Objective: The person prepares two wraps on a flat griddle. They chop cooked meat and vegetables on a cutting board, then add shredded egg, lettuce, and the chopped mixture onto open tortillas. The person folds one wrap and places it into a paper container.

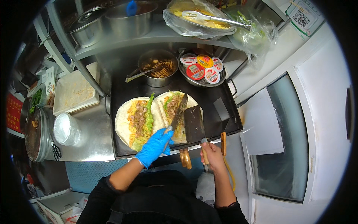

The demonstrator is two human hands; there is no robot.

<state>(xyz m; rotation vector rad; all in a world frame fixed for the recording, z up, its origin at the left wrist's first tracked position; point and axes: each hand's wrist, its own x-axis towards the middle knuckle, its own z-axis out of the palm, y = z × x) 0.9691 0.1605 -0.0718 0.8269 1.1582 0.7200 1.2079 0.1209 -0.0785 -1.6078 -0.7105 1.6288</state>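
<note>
Two flatbreads lie side by side on a black griddle (218,96). The left flatbread (122,123) is spread open under shredded filling, chopped meat (139,115) and a lettuce leaf (149,116). My left hand (156,145), in a blue glove, grips the handle of a long metal spatula or knife (177,114), its blade over the filling of the right flatbread (193,99). In my bare right hand (213,155) is the wooden handle of a wide scraper (193,123); its blade covers the lower right part of that flatbread.
Behind the flatbreads stand a pot of brown food (159,79) with tongs and a metal bowl (193,81) of sealed cups. Two wooden handles (185,159) jut from the griddle's front edge. A white tray (75,92) and a plastic-wrapped stack (66,128) sit left. A steel shelf (117,44) hangs above.
</note>
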